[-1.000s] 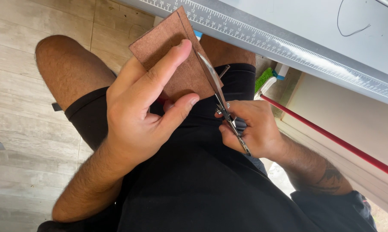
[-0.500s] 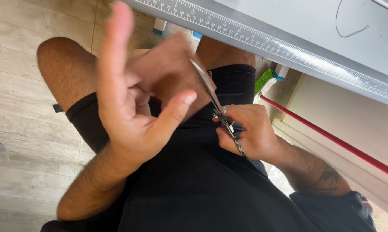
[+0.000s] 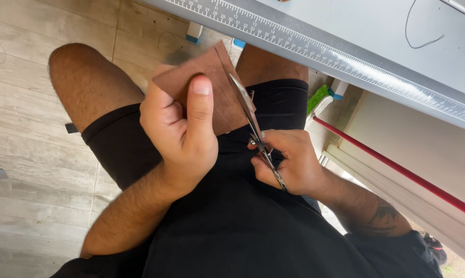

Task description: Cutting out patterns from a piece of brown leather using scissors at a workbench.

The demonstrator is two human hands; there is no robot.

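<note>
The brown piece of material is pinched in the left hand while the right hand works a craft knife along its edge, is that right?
Not quite. The right hand works a pair of scissors, not a craft knife, as the head view shows. The rest holds: the left hand pinches the brown piece of material, and the blades run along its edge.

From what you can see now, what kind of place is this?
Probably a small craft or sewing workroom. A grey table edge with a printed ruler runs overhead, the left hand holds a brown leather-like piece, and the right hand works scissors.
</note>
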